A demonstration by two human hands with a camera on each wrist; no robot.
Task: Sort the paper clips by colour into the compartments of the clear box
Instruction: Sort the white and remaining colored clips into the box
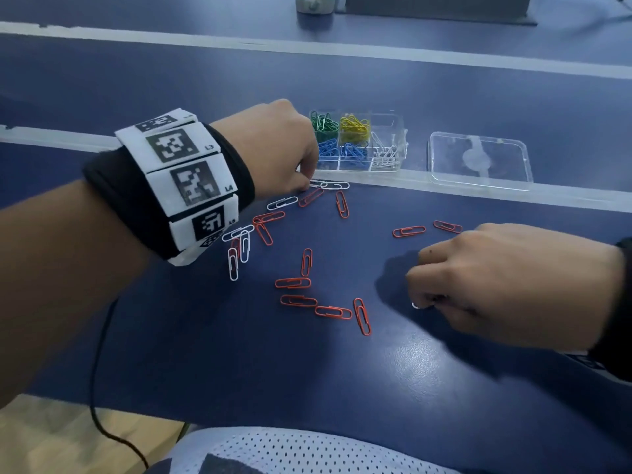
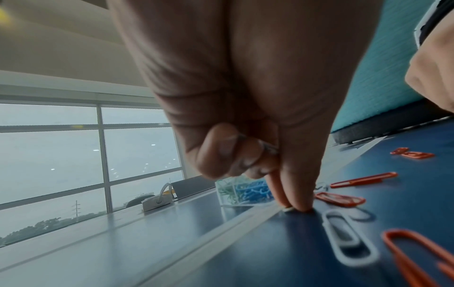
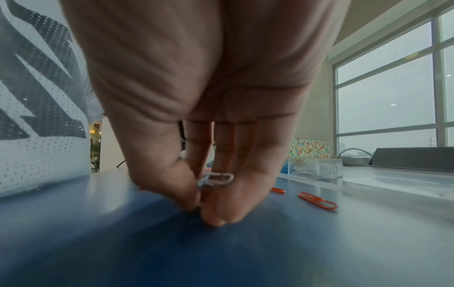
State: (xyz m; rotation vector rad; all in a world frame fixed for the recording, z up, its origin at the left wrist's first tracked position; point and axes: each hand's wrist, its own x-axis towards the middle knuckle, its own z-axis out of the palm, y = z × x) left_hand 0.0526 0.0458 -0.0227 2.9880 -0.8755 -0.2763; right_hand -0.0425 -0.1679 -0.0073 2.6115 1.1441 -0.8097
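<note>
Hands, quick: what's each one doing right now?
Left hand: curled, fingertips pinching a white clip on the table.
Right hand: holding white paper clips.

Glossy, smooth blue worktop (image 1: 427, 388); clear hard-plastic box (image 1: 388, 123) and lid (image 1: 480, 160) (faintly cloudy); paper clips (image 1: 294, 282) coated in shiny colour; perforated mesh cloth shirt (image 1: 290, 449), matt

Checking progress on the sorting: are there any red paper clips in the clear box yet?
No, the clear box holds only green, yellow, blue and white clips; the red paper clips all lie on the table.
</note>
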